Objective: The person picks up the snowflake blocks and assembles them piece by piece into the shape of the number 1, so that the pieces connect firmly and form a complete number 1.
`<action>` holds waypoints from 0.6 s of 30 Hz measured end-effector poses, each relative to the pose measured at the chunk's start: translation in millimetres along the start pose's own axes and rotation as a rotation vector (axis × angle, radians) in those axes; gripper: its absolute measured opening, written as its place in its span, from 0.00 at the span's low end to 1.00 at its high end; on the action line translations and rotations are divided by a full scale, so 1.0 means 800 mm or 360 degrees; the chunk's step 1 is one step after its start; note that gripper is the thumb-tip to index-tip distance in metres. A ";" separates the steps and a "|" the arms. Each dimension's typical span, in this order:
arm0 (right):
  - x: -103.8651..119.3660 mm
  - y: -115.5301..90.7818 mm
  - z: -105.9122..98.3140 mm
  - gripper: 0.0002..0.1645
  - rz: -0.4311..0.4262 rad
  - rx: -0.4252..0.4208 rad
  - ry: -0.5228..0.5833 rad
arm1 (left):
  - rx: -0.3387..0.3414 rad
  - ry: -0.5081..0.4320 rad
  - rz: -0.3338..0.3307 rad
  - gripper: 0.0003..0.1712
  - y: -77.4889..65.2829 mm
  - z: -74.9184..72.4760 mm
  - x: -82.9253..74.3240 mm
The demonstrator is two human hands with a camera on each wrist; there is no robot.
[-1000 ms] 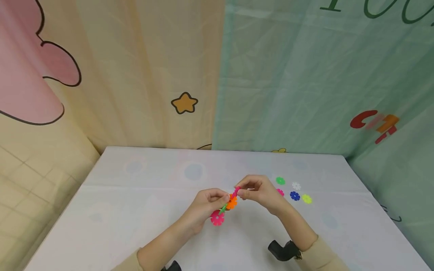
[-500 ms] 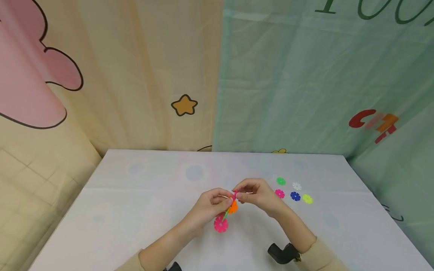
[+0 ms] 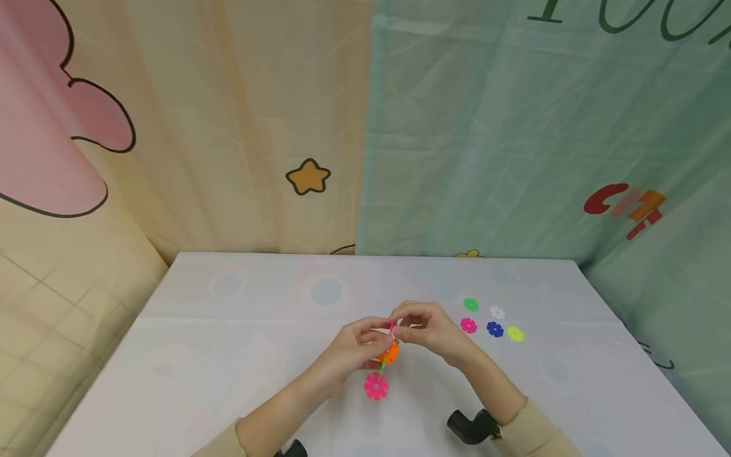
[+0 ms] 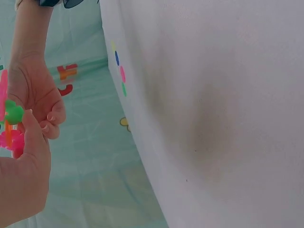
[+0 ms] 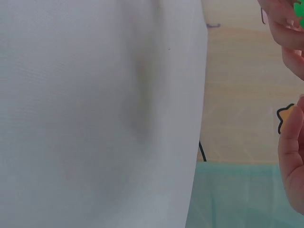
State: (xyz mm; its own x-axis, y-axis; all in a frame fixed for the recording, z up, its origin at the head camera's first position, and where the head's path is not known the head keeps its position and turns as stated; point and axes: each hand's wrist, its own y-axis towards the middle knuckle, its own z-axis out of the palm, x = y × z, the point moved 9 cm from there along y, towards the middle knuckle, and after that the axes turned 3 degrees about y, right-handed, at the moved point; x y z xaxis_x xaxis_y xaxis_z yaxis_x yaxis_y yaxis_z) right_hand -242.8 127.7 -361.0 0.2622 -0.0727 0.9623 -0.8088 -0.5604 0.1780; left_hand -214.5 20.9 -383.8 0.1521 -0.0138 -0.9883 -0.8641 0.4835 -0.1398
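Note:
Above the table, both hands hold a small chain of notched plastic snowflake discs slotted together. My left hand [image 3: 355,350] grips it between thumb and fingers near the orange disc [image 3: 391,353]. Below hangs a pink disc [image 3: 376,386], joined through a green disc [image 3: 382,366] seen edge-on. At the top, my right hand [image 3: 429,329] pinches another pink disc [image 3: 392,325], mostly covered by fingers. In the left wrist view, the green disc [image 4: 14,112] sits by the left thumb tip. The right wrist view catches only part of each hand, with a green disc [image 5: 299,11] at its edge.
Right of the hands, loose discs lie flat on the white-covered table [image 3: 228,355]: green [image 3: 471,304], white [image 3: 497,312], pink [image 3: 468,325], blue [image 3: 495,329] and yellow [image 3: 516,334]. Printed curtains [image 3: 485,158] hang behind the table. Black mounts [image 3: 473,426] sit at the wrists.
My right hand has shifted slightly left, closer to the left hand. The chain has swung to hang steeper, its lower pink disc now lower and further right. The loose pink disc is fully uncovered.

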 end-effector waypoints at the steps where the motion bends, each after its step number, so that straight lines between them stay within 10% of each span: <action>1: 0.000 -0.001 0.001 0.09 -0.0002 0.0012 -0.0004 | 0.0015 0.0002 -0.0003 0.28 0.000 0.001 0.000; 18: -0.027 -0.026 -0.050 0.13 0.0338 -0.0225 -0.0167 | 0.0016 0.0013 -0.0010 0.25 -0.006 -0.011 0.002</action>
State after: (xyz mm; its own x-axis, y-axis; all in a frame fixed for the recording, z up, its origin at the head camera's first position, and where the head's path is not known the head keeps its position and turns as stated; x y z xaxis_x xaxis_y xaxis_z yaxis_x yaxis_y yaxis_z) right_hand -252.5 173.6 -377.3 0.1262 -0.2656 0.9558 -0.9151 -0.4031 0.0088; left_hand -214.7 10.7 -385.3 0.1535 -0.0239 -0.9879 -0.8584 0.4920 -0.1452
